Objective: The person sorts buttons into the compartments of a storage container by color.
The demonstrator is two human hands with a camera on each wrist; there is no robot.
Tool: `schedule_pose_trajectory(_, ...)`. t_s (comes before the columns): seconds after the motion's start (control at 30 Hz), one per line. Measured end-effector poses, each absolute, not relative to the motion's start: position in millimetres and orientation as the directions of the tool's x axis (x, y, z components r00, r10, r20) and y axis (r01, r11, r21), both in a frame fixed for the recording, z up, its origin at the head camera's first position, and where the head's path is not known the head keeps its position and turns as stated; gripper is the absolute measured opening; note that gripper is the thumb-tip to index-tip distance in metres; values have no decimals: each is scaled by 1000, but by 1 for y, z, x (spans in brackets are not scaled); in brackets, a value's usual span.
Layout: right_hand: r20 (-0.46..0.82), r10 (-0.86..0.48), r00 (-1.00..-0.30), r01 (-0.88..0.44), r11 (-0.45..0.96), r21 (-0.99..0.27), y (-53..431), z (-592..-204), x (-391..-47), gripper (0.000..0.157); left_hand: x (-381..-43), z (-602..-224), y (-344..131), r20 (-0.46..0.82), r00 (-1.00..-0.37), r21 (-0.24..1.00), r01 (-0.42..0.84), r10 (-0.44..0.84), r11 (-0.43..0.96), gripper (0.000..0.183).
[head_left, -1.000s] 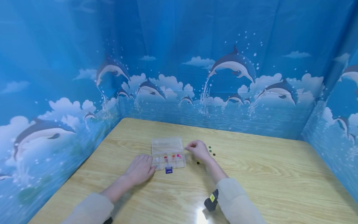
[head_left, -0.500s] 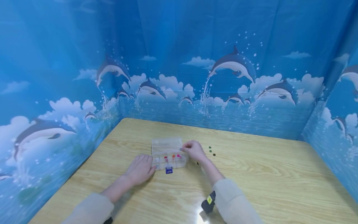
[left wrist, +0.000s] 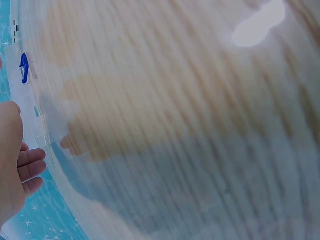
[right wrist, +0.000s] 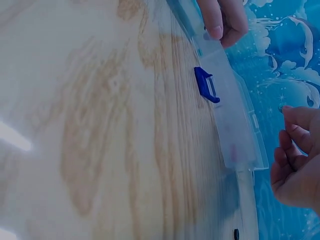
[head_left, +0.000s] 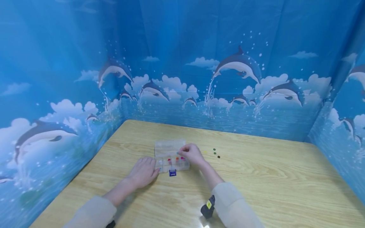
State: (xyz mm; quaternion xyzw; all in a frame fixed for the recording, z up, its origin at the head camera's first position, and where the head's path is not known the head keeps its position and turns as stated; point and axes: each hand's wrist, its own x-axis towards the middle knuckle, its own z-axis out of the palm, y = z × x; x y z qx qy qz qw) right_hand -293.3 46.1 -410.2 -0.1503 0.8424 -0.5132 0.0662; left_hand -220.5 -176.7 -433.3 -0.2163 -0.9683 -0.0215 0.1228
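Observation:
A clear plastic compartment box [head_left: 165, 168] lies with its lid [head_left: 168, 148] folded back and a blue latch [head_left: 172, 173] at the front. Red [head_left: 169, 160], orange [head_left: 177, 158] and pink [head_left: 182, 157] small pieces show in its back row. My left hand [head_left: 143, 172] holds the box's left end, thumb at the front; its other fingers [left wrist: 31, 171] extend past the box in the left wrist view. Above the back row, my right hand [head_left: 193, 154] pinches a small blue-green disc [right wrist: 281, 107] between thumb and forefinger.
Right of the box on the wooden table [head_left: 256, 177] lie green discs [head_left: 214, 153], a black disc [head_left: 219, 157] and a yellow piece [head_left: 205, 152]. Another black disc [right wrist: 236, 234] shows in the right wrist view. A blue dolphin-print curtain [head_left: 176, 63] encloses the table's far and side edges.
My right hand has moved left with the blue-green disc, from beside the box to above its back compartments. The left hand has stayed at the box's left end.

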Motion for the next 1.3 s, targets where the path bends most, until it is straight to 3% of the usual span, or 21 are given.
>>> schedule_pose_trajectory(0.97, 53, -437, -898, -234, 373, -898, 10, -412, -280, 9, -221, -433, -178, 263, -875, 17, 425, 406, 905, 27)
schedule_pose_trajectory(1.3, 67, -452, -889, -285, 434, -855, -2, -417, -278, 8, -221, -432, -177, 251, -876, -4, 424, 411, 906, 27)
